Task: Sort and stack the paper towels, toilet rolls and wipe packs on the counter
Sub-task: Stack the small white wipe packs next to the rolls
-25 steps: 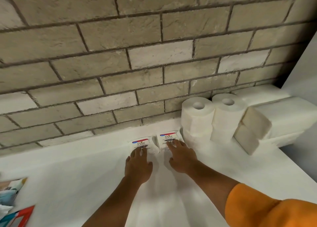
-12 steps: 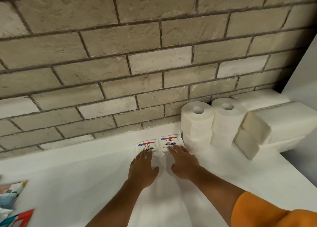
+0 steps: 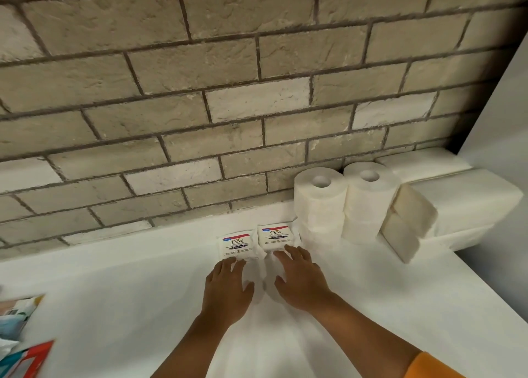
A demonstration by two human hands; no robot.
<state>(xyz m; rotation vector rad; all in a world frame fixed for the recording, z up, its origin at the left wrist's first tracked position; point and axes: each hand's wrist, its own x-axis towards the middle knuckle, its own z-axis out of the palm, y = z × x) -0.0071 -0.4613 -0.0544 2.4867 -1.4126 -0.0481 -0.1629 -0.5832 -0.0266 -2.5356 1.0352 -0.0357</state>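
At the near left edge of the white table (image 3: 114,306), some colourful printed packets (image 3: 20,334) lie blurred and cut off by the frame. Toward the middle, the left hand (image 3: 228,286) lies flat on the table, palm down, fingers straight and slightly spread, grasping nothing. Its fingertips (image 3: 230,263) meet the near edge of the left wipe pack (image 3: 235,244), a small, square, white plastic pack with red and blue print. Just beside it and slightly farther back lies the right wipe pack (image 3: 275,234), of the same kind. The right hand (image 3: 300,277) is flat and relaxed too, its fingertips (image 3: 285,252) at that pack's near edge. Both packs lie flat, label up, near the grey-beige brick wall (image 3: 228,91). Right of them stand the white toilet rolls (image 3: 320,203), upright in two stacks of two that touch each other, backed against the wall. In the far right corner, white bundles of folded paper towels (image 3: 463,200) are stacked one upon another, touching the right roll stack.
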